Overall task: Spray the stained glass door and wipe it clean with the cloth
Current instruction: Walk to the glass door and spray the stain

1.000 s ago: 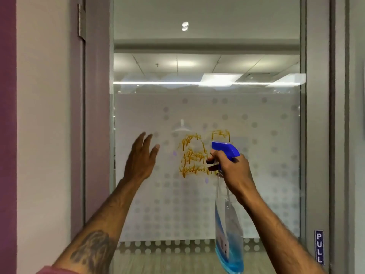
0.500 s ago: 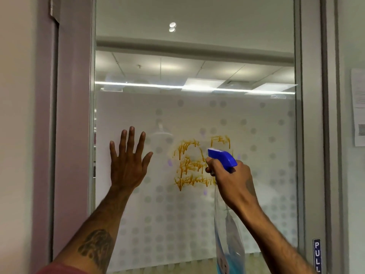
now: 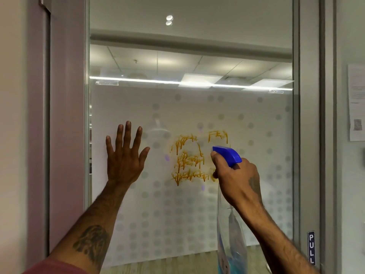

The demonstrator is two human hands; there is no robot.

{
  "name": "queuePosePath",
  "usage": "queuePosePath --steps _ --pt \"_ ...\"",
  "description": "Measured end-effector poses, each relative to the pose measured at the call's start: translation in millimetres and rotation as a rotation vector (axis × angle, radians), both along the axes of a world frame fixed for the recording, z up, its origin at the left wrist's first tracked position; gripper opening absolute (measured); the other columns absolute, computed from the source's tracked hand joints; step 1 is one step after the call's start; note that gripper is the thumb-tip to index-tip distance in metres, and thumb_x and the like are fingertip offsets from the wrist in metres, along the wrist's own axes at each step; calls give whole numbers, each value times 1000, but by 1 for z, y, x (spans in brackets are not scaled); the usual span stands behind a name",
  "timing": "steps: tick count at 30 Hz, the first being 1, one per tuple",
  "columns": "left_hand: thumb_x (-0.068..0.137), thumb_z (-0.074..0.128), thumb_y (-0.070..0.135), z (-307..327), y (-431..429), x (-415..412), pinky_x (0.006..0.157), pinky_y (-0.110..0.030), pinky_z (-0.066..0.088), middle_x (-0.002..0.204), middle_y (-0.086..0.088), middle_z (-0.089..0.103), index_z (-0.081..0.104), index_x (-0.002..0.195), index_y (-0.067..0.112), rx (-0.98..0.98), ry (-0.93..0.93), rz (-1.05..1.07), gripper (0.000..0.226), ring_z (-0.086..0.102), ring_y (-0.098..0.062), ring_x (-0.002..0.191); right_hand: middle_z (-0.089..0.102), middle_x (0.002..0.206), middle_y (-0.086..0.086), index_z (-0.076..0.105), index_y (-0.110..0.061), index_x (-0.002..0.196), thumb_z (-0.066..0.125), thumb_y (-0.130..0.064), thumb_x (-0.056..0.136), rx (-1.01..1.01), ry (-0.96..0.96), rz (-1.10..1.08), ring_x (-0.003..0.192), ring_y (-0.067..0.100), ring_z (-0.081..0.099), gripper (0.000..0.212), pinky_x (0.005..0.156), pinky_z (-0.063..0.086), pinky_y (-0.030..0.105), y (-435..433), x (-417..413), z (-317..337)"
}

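Note:
The glass door [image 3: 189, 107] fills the view, its lower half frosted with grey dots. Orange-yellow dripping stains [image 3: 189, 161] sit at mid height on the pane. My left hand [image 3: 124, 159] rests flat on the glass left of the stains, fingers spread, holding nothing. My right hand [image 3: 235, 178] grips a clear spray bottle [image 3: 231, 240] with blue liquid at its bottom; its blue trigger head [image 3: 227, 155] points left at the stains, close to the glass. No cloth is in view.
A grey metal door frame [image 3: 308, 135] runs down the right side with a blue PULL sign [image 3: 311, 247] low on it. A paper notice [image 3: 356, 103] hangs on the right wall. A mauve frame post [image 3: 67, 115] stands to the left.
My left hand has gone from hovering with curled fingers to lying flat and spread on the glass. The spray bottle has stayed aimed at the stains; the view has drawn closer to the door.

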State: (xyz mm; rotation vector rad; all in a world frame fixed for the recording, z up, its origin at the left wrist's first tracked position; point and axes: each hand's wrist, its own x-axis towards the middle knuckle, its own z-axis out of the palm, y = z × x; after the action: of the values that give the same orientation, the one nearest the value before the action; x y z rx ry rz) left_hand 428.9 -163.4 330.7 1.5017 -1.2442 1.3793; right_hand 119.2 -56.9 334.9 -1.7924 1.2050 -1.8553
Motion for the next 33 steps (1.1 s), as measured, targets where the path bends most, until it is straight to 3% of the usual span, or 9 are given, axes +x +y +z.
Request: queuePosePath --steps 5,8,12,16,20,22,27,31,33 --pt "98 31 60 0 0 0 122 -60 4 169 -12 7 15 161 23 -6 2 0 74 4 -32 156 70 69 18 70 -5 77 58 -47 90 -17 -20 6 60 31 64 46 64 56 44 2 -11 2" --pt "98 27 61 0 0 0 122 -61 5 169 -12 7 15 161 23 1 4 3 74 5 -33 156 72 66 2 71 -21 68 61 -45 87 -3 -86 72 64 20 67 33 69 57 44 2 -22 4" --pt "99 22 62 0 0 0 122 -61 6 169 -12 6 14 161 22 3 2 -1 74 5 -33 156 74 73 4 71 -42 65 61 -44 85 -5 -141 71 81 31 71 23 80 58 53 -3 -41 7" --pt "99 22 60 -1 0 -1 122 -62 6 169 -12 5 14 161 21 -8 -5 -21 74 5 -34 156 73 76 13 67 -26 68 61 -38 90 1 -184 -15 83 38 69 26 81 57 55 -11 -62 8" --pt "99 24 59 -1 1 -1 122 -62 5 169 -12 5 13 161 21 -14 -1 -39 73 4 -33 156 69 70 11 67 -14 67 59 -41 91 12 -149 -77 69 28 64 37 65 52 38 -18 -75 6" --pt "99 26 59 -1 2 -2 122 -61 5 169 -12 5 13 161 21 -18 -4 -33 73 3 -33 156 67 67 9 67 -11 68 58 -41 91 15 -143 -85 65 25 62 39 63 51 36 -21 -79 4" --pt "100 28 58 -1 3 -2 122 -62 4 169 -12 4 12 161 21 -13 -7 -23 74 3 -33 156 65 63 7 63 -14 70 60 -38 92 -30 -136 -66 60 21 59 33 65 51 37 -19 -82 5" --pt "100 30 58 -1 5 -2 122 -61 4 169 -13 3 10 161 21 3 -7 -8 74 2 -34 156 70 75 17 63 -22 70 61 -33 94 -53 -155 -4 74 32 65 26 73 55 45 -11 -88 2" --pt "101 29 58 -2 7 -3 122 -62 4 169 -13 3 8 161 21 18 -3 2 74 1 -34 156 72 80 15 65 -24 73 60 -29 95 -51 -154 46 79 29 67 22 70 54 42 -3 -93 1"
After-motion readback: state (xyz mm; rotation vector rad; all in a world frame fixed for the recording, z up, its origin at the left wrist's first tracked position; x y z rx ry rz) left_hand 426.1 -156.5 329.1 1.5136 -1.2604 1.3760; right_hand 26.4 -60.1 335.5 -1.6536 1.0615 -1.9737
